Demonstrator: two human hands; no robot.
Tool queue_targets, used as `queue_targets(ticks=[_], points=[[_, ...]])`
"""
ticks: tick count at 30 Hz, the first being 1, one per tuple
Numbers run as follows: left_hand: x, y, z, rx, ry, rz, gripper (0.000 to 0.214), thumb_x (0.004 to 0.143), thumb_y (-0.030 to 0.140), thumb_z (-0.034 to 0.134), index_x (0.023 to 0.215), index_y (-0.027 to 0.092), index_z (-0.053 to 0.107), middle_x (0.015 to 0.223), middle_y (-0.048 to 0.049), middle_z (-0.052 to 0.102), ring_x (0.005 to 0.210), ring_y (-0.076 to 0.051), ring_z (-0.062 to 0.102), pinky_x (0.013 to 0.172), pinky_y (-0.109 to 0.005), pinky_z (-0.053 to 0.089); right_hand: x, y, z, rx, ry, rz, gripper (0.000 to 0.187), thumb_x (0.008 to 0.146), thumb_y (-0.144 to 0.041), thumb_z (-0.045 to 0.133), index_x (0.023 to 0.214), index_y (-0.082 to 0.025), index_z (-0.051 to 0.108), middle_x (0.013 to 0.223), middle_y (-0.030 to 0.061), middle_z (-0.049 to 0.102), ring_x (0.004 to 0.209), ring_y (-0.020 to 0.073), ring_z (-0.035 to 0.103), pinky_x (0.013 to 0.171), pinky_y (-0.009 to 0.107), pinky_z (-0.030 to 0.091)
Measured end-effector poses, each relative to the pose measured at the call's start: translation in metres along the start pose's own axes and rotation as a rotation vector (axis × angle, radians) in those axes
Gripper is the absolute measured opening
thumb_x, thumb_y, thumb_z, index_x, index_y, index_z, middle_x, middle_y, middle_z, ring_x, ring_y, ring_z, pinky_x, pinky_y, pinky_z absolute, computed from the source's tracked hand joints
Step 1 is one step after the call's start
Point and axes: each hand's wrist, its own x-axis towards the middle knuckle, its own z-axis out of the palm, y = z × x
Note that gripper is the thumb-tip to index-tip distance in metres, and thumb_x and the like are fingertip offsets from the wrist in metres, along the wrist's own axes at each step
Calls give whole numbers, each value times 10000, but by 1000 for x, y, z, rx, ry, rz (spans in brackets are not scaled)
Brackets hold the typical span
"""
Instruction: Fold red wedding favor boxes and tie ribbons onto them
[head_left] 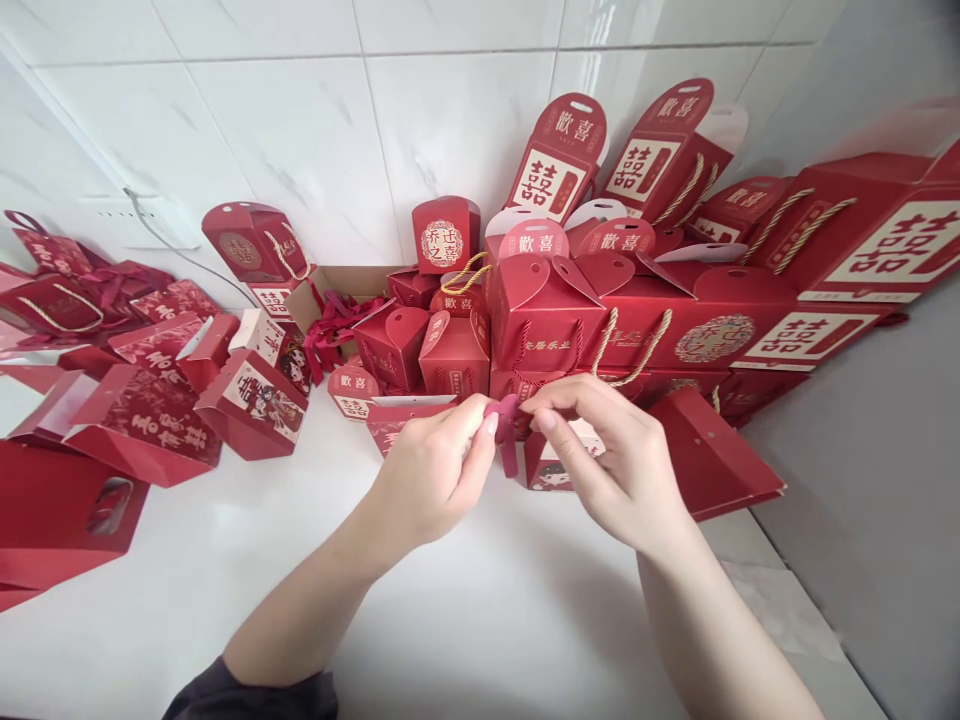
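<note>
My left hand (431,470) and my right hand (611,455) meet above the white table (465,620), both pinched on a short dark red ribbon (508,430). The ribbon loops between my fingertips and one end hangs down. Just behind the ribbon stands a small red gift box (551,470) with a cartoon picture on its side, partly hidden by my right hand. A flat red folded box (712,455) lies to the right of my right hand.
Many red paper gift boxes (540,310) with gold rope handles are stacked against the white tiled wall. More red boxes and bags (142,410) lie at the left. A cardboard box of red ribbons (337,320) sits behind. The table edge runs at the right.
</note>
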Motion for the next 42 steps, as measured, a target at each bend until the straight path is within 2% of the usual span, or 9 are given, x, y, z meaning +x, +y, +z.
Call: queue_targets(ticks=[3, 8, 17, 21, 28, 34, 38, 42], points=[[0, 1, -2, -70, -4, -8, 226, 974, 222, 419, 768, 190, 506, 592, 15, 559, 508, -114, 532, 492, -237, 394, 1, 2, -6, -34, 11, 37, 88, 958, -229, 545, 957, -207, 631, 922, 51, 659, 845, 184, 618, 739, 319, 502], [-1, 4, -3, -134, -56, -45, 178, 972, 229, 435, 863, 189, 571, 641, 6, 620, 549, -125, 590, 520, -229, 445, 1, 1, -4, 11, -75, -6, 105, 928, -217, 594, 1024, -204, 633, 949, 55, 672, 834, 180, 622, 732, 315, 525], [-1, 2, -4, -71, -75, -36, 172, 959, 243, 458, 842, 180, 566, 673, -6, 636, 586, -123, 583, 556, -224, 446, 0, -2, -1, 76, -123, 27, 77, 920, -190, 596, 970, -197, 654, 863, 36, 677, 764, 155, 627, 589, 249, 515], [-2, 1, -2, -37, -82, -23, 157, 955, 237, 464, 853, 175, 566, 667, 5, 626, 568, -108, 557, 545, -220, 424, 0, -2, -1, 52, -112, 41, 96, 918, -170, 590, 974, -193, 664, 857, 35, 682, 770, 154, 629, 616, 251, 526], [-3, -2, 2, 64, 34, 87, 107, 919, 208, 527, 824, 175, 562, 631, 45, 598, 537, -78, 522, 531, -219, 383, -1, -2, -2, 139, -158, 98, 131, 920, -185, 594, 1027, -205, 667, 888, 25, 673, 779, 146, 635, 588, 241, 519], [-4, -3, 4, 137, 109, 164, 100, 891, 182, 560, 794, 162, 571, 598, 58, 547, 506, -62, 472, 511, -226, 344, -1, -2, -2, 107, -157, 57, 129, 902, -172, 613, 1018, -202, 660, 886, 18, 667, 796, 143, 620, 622, 239, 513], [-4, -3, 5, 153, 128, 188, 112, 893, 170, 555, 782, 159, 561, 583, 63, 518, 498, -57, 450, 511, -225, 331, 0, -3, -2, 75, -149, 26, 93, 898, -187, 630, 986, -196, 655, 882, 18, 673, 815, 145, 616, 696, 250, 508], [-3, -3, 3, 135, 84, 183, 152, 912, 186, 544, 764, 165, 514, 579, 66, 477, 506, -57, 413, 517, -225, 312, 1, 0, -3, 106, -164, 103, 83, 919, -234, 619, 976, -204, 672, 907, 23, 686, 843, 156, 631, 730, 257, 506]])
